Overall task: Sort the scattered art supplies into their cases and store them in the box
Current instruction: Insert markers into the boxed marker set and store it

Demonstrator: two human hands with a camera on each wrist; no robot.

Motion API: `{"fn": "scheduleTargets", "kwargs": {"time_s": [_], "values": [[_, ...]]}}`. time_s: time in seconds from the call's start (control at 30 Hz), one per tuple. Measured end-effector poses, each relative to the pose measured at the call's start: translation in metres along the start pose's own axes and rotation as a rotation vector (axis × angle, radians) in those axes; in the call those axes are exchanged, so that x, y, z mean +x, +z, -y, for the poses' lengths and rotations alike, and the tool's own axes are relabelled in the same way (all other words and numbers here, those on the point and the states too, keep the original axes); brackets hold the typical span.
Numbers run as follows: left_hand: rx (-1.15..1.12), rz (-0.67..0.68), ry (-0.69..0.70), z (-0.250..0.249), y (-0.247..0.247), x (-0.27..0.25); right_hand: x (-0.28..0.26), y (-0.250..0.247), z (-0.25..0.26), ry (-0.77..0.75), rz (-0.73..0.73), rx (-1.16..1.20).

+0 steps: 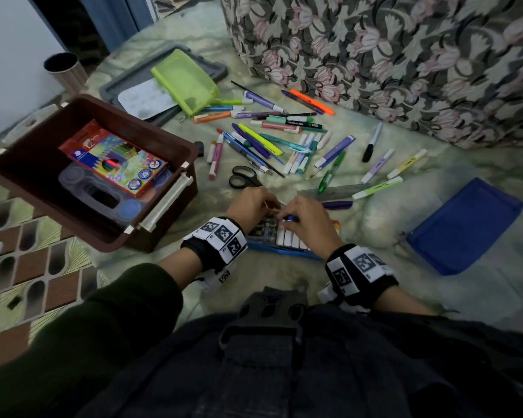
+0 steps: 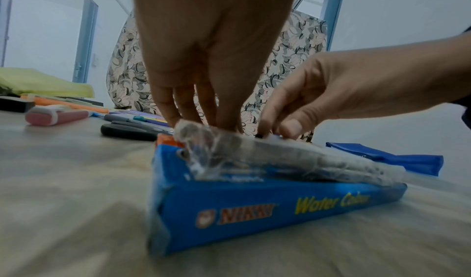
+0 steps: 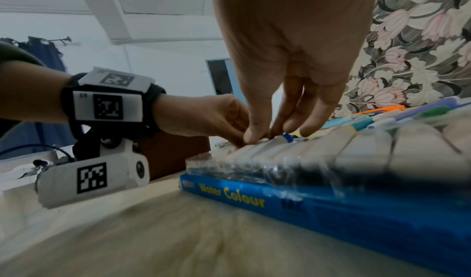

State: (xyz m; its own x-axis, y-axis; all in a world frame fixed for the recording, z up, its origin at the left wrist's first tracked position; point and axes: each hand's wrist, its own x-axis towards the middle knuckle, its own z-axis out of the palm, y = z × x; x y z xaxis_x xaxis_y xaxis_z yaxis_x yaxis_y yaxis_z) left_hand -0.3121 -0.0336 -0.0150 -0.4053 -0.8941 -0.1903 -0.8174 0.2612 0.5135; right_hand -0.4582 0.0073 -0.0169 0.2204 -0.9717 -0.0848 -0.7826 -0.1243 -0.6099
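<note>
Fingers (image 2: 224,118) of my left hand (image 1: 251,205) press the clear tray; my right hand (image 1: 307,220) pinches a blue-capped tube (image 3: 286,138) over the blue box (image 2: 254,207) reading "NIKKI Water Colour", lying on the bed before me.

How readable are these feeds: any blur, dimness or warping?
Head view: dim, edges warped, the scattered pens sharp. Left wrist view: foreground bedsheet smeared, blue water colour box lettering legible. Right wrist view: near row of white paint tubes out of focus.
</note>
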Motion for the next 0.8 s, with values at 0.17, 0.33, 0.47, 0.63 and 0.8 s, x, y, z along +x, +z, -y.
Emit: {"fn": "scheduleTargets", "kwargs": {"time_s": [0.17,0.33,0.47,0.63,0.8], "values": [[-0.025,0.006,-0.013,0.002,-0.001,0.003,0.002,-0.002,0.002,0.013,0.025,-0.085],[-0.052,-0.015,0.005,0.003,0.0,0.003,0.003,-0.002,0.007,0.058,0.023,-0.167],[-0.061,-0.031,0.001,0.002,0.001,0.003,0.002,0.003,0.006,0.083,0.026,-0.238],[-0.069,-0.04,0.0,0.002,0.001,0.003,0.001,-0.002,-0.002,0.056,0.013,-0.026],[-0.076,-0.047,-0.014,0.003,0.001,0.003,0.0,-0.009,-0.011,0.108,-0.09,0.108]]}}
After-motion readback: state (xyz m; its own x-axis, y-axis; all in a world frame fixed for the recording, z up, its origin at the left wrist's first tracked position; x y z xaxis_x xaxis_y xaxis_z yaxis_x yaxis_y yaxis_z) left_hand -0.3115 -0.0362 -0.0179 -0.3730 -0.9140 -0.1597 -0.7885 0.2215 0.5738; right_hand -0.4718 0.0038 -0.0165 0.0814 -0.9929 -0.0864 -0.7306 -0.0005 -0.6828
